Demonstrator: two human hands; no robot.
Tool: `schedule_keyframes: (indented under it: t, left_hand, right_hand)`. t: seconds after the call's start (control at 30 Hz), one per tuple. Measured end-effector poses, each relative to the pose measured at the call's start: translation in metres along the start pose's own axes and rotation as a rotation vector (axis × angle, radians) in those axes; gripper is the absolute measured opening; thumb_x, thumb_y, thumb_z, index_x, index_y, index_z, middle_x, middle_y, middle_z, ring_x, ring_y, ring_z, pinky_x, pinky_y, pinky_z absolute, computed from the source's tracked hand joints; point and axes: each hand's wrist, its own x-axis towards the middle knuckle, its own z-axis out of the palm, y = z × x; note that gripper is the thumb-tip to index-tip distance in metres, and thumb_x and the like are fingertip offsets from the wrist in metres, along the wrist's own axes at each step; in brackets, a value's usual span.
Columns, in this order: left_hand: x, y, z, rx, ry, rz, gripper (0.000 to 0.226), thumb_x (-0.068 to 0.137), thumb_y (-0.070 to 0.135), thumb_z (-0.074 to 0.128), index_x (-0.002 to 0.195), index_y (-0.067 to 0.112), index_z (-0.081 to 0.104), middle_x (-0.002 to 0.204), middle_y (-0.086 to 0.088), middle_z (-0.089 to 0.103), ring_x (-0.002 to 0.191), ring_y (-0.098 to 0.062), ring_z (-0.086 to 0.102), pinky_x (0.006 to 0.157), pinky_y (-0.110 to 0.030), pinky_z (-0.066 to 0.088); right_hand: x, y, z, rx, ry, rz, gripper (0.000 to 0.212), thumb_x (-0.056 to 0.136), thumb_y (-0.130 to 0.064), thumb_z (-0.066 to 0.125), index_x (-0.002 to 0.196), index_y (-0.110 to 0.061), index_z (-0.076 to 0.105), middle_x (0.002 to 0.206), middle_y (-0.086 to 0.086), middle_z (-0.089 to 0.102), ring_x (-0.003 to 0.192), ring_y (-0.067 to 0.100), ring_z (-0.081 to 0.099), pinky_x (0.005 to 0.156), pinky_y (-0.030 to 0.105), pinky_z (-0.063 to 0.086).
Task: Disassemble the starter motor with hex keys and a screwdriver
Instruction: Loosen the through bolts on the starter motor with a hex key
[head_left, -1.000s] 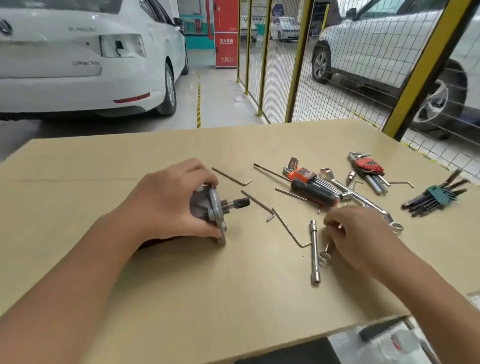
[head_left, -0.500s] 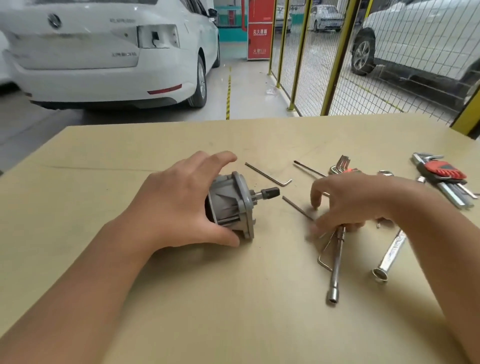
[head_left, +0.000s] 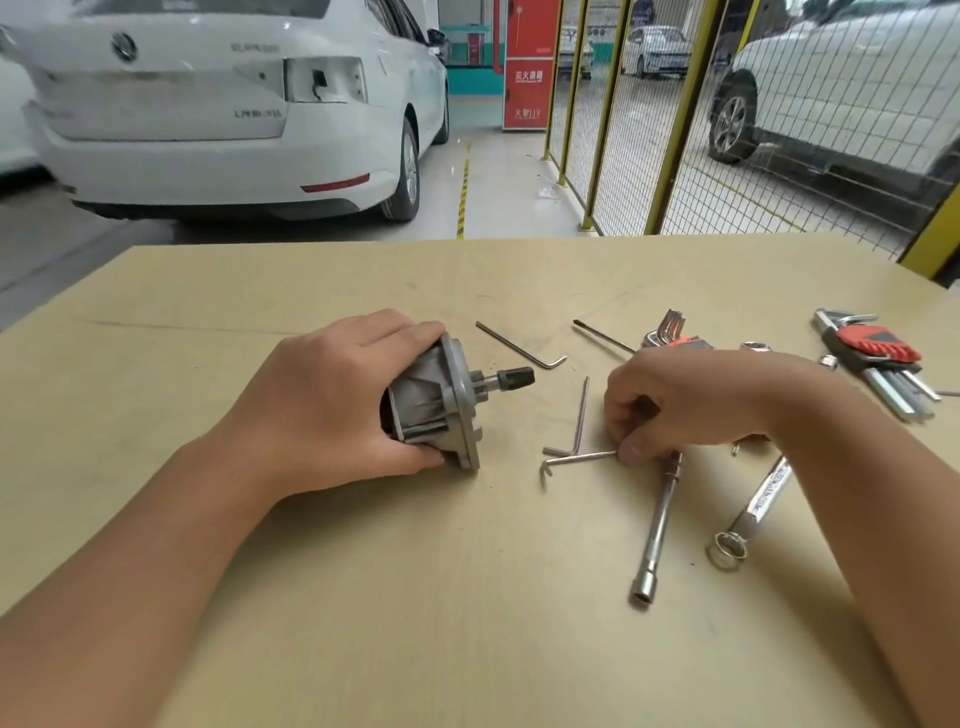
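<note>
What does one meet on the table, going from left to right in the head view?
Left hand → starter motor → hex key pinched by right hand → socket wrench → spanner → red hex key set.

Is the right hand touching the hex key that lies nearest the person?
Touching. The head view shows the right hand with thumb and fingertips pinching one end of the hex key, which lies on the table.
</note>
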Motion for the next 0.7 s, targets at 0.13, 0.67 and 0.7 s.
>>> schedule_keyframes:
  t: [0.13, 0.67, 0.7]
  left_hand:
    - [-0.002, -0.005, 0.002, -0.046, 0.016, 0.027, 0.094, 0.059, 0.062, 0.08, 0.14, 0.018, 0.062, 0.125, 0.01, 0.067, 0.108, -0.019, 0.067, 0.08, -0.041, 0.059]
    - [-0.002, -0.026, -0.002, -0.385, -0.179, 0.019, 0.105, 0.057, 0.064, 0.088, 0.151, 0.037, 0.048, 0.142, 0.023, 0.056, 0.134, -0.01, 0.052, 0.11, -0.053, 0.041]
    - [-0.002, -0.024, -0.001, -0.396, -0.163, 0.021, 0.102, 0.06, 0.067, 0.085, 0.15, 0.034, 0.05, 0.141, 0.022, 0.057, 0.133, -0.01, 0.053, 0.11, -0.053, 0.042]
  right_hand:
    - [-0.007, 0.005, -0.005, 0.021, -0.02, -0.05, 0.007, 0.082, -0.039, 0.075, 0.082, -0.038, 0.068, 0.07, -0.014, 0.065, 0.054, 0.001, 0.054, 0.045, 0.015, 0.039]
    - [0.012, -0.054, 0.017, 1.748, 0.253, -0.277, 0.025, 0.068, 0.002, 0.073, 0.089, -0.009, 0.065, 0.081, 0.016, 0.069, 0.055, 0.018, 0.06, 0.056, 0.028, 0.055]
    - [0.013, -0.057, 0.019, 1.742, 0.237, -0.268, 0.018, 0.07, 0.0, 0.073, 0.085, -0.007, 0.066, 0.085, 0.02, 0.07, 0.06, 0.022, 0.066, 0.058, 0.031, 0.058]
